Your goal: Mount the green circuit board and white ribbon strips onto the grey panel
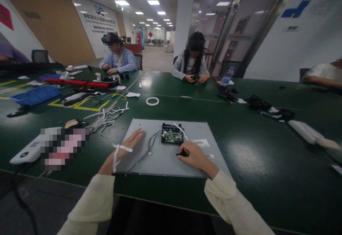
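A flat grey panel [165, 163] lies on the green table in front of me. Near its top middle sits a black frame with a green circuit board [172, 135], and a white strip lies across the frame's right corner. Grey cables [150, 146] run from the board toward the panel's lower left. My left hand [130, 140] is over the panel's left edge, fingers outstretched, with white tape around the wrist. Just below the board, my right hand [193, 155] is curled round a small black object [183, 152], mostly hidden by the fingers.
White strips [107, 117] and a tape ring [152, 101] lie beyond the panel. A white device [37, 146] and blue tray [36, 95] are at left; a pale device [306, 131] is at right. Two people sit across the table.
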